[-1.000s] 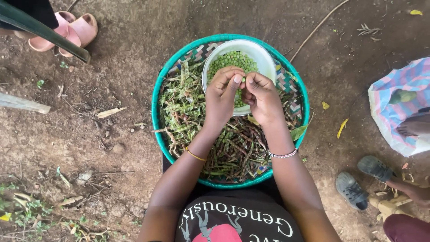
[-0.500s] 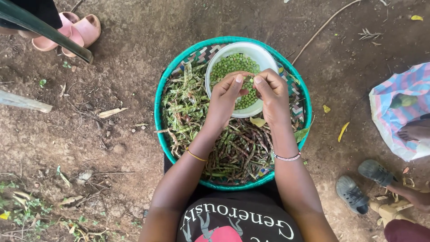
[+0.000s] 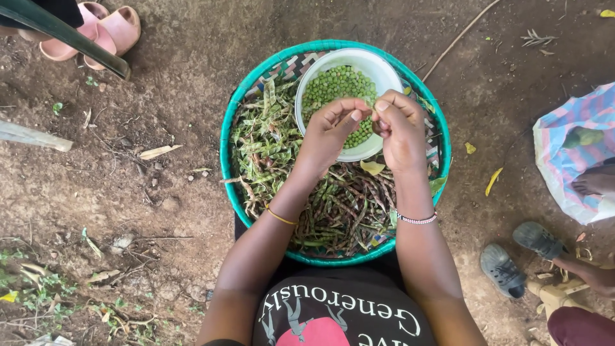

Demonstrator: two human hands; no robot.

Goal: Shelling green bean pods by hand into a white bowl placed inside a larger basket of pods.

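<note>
A round teal-rimmed woven basket (image 3: 225,160) rests on my lap, filled with green and purplish pea pods (image 3: 333,205). At its far side sits a white bowl (image 3: 384,70) holding shelled green peas (image 3: 336,86). My left hand (image 3: 327,138) and my right hand (image 3: 400,131) meet over the bowl's near edge, fingertips pinched together on a small pod (image 3: 371,114) that is mostly hidden between them. A thin yellow bangle circles my left wrist, a beaded bracelet my right.
Bare dirt ground surrounds the basket. Pink sandals (image 3: 106,32) and a dark bar lie at the top left. A striped pink and blue bag (image 3: 570,147) and another person's foot lie at the right, grey shoes (image 3: 519,256) at the lower right.
The view has shifted slightly. My hands stay together over the bowl, fingers working; the right hand's fingers have curled more tightly toward the left thumb.
</note>
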